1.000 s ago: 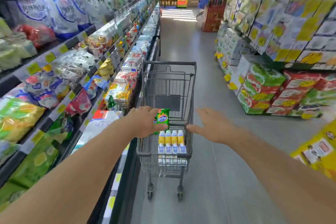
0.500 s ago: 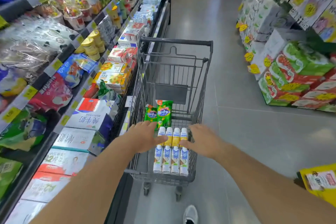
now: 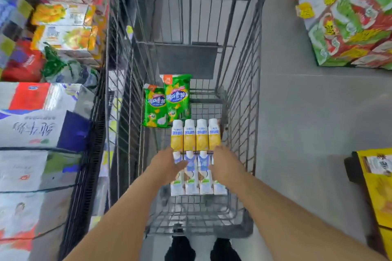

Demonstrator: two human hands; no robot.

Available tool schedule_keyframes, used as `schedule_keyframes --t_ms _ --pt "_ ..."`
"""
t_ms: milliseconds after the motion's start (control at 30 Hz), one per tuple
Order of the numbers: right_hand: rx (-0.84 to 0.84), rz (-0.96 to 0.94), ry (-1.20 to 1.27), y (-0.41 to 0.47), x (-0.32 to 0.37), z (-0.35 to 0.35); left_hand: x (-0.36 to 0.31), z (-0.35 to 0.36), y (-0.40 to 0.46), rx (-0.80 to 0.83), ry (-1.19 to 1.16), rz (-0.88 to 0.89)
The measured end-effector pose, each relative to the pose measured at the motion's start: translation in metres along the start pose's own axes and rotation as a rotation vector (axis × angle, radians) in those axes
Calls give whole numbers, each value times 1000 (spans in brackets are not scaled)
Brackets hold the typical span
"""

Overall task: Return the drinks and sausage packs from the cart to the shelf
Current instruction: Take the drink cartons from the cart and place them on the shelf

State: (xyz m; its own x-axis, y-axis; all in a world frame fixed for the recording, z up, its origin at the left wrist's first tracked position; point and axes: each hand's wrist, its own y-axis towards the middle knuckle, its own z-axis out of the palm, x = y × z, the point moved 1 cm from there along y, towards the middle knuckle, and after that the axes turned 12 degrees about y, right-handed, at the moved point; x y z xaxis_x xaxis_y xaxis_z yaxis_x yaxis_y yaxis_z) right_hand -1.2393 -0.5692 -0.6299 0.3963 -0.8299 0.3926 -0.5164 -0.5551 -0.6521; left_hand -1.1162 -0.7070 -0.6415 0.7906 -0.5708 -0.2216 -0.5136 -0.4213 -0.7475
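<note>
My left hand and right hand reach into the cart, fingers loosely spread, flanking the four white-and-blue drink bottles between them; whether they grip yet, I cannot tell. Just beyond my fingertips stand four yellow drink bottles, labels too blurred to read. Further out, left of them, two green sausage packs carry Chinese lettering I can't make out
</note>
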Motion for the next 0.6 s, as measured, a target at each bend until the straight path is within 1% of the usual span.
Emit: schedule_keyframes --t_ms 100,200,267,333,433,600 --pt "-27 167 90 32 -16 35 19 34 34 13 -89 -60" --pt "-80 373 230 56 -33 62 32 58 58 118 -80 -123" --pt "-109 454 302 68 -40 76 39 71 70 157 -123 -172" --pt "-125 496 338 76 -46 84 43 86 83 166 -212 -193" --pt "-161 513 442 87 -51 94 44 100 95 198 -333 -224" --pt "-151 585 572 101 -57 99 48 107 107 183 -407 -248"
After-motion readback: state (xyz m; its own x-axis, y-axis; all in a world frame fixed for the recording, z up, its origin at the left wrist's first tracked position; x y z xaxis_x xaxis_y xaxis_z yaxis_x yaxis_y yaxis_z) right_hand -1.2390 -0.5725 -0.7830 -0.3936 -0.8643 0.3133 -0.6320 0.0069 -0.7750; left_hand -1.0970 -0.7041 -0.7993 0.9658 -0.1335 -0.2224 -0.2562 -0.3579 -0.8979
